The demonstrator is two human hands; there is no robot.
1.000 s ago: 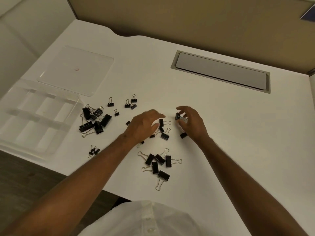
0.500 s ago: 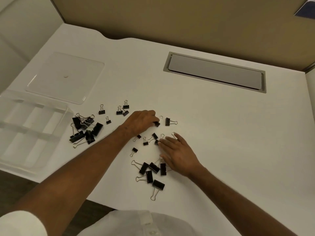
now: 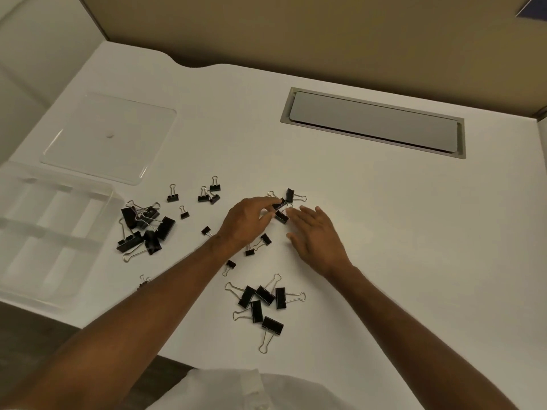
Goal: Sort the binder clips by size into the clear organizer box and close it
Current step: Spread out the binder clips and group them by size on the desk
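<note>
Nearby, left hand (image 3: 247, 221) pinching clip (image 3: 278, 205), handles pointing far-right

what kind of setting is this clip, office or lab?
Most likely an office cubicle. A white desk has a grey cable hatch set into its top, and a tan partition panel runs along the back edge. The items are office supplies: black binder clips and a clear organizer box.

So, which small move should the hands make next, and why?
Probably the left hand should lift the clip at its fingertips and carry it to the medium clips nearer the person. The clips lie sorted in groups on the desk, and the organizer box looks empty.
</note>
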